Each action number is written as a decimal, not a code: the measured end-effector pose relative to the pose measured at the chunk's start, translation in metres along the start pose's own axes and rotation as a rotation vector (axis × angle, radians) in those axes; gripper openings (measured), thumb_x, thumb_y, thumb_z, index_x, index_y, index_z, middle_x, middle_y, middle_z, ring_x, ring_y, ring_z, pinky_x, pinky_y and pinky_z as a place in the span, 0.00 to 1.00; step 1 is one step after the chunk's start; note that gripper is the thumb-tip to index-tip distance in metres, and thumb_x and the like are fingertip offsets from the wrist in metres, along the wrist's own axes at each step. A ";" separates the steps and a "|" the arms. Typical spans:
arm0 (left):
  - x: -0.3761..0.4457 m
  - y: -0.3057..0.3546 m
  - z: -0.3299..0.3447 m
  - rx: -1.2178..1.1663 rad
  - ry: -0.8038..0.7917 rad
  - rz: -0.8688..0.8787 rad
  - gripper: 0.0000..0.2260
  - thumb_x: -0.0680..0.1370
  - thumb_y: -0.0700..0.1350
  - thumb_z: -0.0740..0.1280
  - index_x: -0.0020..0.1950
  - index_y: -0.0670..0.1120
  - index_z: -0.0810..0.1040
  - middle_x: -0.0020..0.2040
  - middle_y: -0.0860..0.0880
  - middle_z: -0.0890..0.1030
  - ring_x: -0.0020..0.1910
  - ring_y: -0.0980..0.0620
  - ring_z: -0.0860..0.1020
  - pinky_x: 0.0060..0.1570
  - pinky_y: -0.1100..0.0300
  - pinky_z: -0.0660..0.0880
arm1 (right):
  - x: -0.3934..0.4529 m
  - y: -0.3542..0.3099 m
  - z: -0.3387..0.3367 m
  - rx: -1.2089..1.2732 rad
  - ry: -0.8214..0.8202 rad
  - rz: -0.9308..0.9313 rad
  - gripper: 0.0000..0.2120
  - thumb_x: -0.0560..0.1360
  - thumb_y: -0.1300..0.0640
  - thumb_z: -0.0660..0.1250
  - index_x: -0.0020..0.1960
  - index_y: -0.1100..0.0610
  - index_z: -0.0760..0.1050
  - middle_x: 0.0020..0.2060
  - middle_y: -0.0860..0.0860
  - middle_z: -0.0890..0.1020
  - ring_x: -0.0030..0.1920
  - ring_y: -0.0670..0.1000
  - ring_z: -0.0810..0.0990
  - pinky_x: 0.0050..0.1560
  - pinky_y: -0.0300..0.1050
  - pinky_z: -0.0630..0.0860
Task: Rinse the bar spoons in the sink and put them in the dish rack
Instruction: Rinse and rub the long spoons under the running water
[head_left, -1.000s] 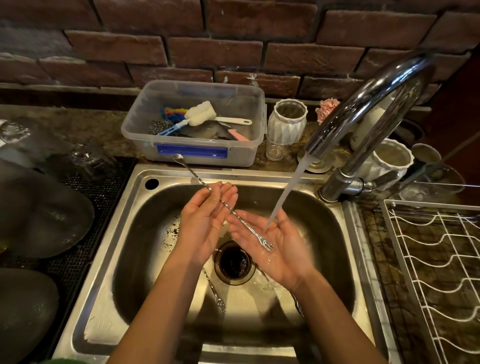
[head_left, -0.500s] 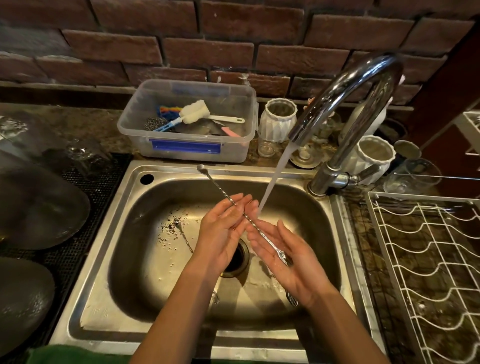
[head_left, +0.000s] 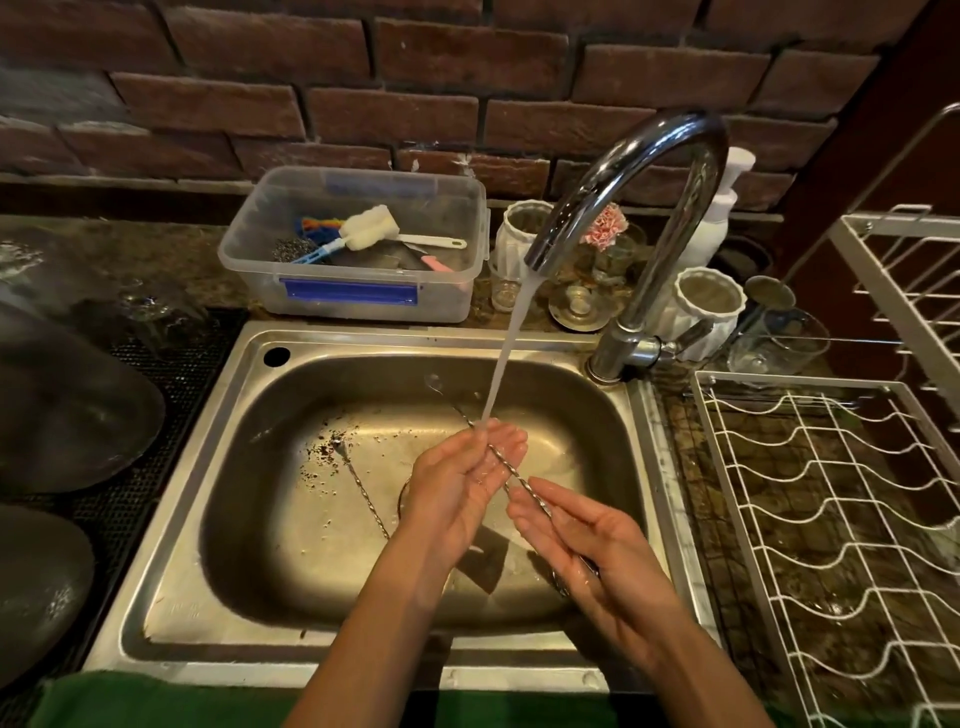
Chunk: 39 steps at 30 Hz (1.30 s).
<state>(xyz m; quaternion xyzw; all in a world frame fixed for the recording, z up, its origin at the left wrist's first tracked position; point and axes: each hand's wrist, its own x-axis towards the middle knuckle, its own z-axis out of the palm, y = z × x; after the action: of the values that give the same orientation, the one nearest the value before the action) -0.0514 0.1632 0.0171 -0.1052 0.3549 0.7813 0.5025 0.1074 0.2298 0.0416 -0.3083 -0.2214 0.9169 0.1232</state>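
The left hand (head_left: 457, 488) and right hand (head_left: 597, 545), fingers straight, are cradling a twisted steel bar spoon (head_left: 511, 479) under running water (head_left: 511, 353) over the stainless steel sink (head_left: 171, 597); a second bar spoon (head_left: 363, 493) is lying inside.

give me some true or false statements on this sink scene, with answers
1. Water runs from the tap. True.
2. The stream lands in the drain. False: it hits the left hand and the spoon lying across it.
3. The right hand touches that same spoon. True.
4. A second spoon lies in the sink. True.
5. The rack stands left of the sink. False: it stands to the right.
6. The tub behind the sink holds spoons. False: brushes show in it.
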 end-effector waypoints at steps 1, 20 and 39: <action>0.000 0.000 0.000 -0.006 0.006 -0.002 0.10 0.81 0.33 0.62 0.60 0.30 0.77 0.56 0.32 0.83 0.56 0.38 0.84 0.48 0.53 0.83 | -0.004 0.000 -0.002 -0.012 0.027 -0.002 0.20 0.74 0.69 0.63 0.65 0.69 0.74 0.60 0.67 0.81 0.62 0.62 0.81 0.58 0.51 0.81; 0.004 -0.008 -0.003 0.017 0.111 -0.037 0.09 0.81 0.31 0.62 0.58 0.28 0.75 0.52 0.30 0.83 0.51 0.37 0.85 0.48 0.49 0.84 | -0.052 -0.002 -0.008 -0.723 0.320 0.002 0.12 0.77 0.70 0.65 0.58 0.65 0.80 0.41 0.62 0.86 0.37 0.57 0.85 0.37 0.47 0.84; 0.034 0.007 -0.029 0.164 0.234 0.053 0.08 0.82 0.34 0.62 0.55 0.32 0.79 0.53 0.35 0.85 0.53 0.40 0.85 0.54 0.50 0.82 | 0.056 0.031 0.019 -2.054 0.374 -0.212 0.09 0.81 0.58 0.58 0.54 0.56 0.77 0.48 0.57 0.81 0.46 0.58 0.80 0.40 0.47 0.69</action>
<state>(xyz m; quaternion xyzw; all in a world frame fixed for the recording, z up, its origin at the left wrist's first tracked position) -0.0794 0.1662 -0.0185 -0.1448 0.4766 0.7451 0.4435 0.0487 0.2174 0.0117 -0.3804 -0.8964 0.2105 -0.0858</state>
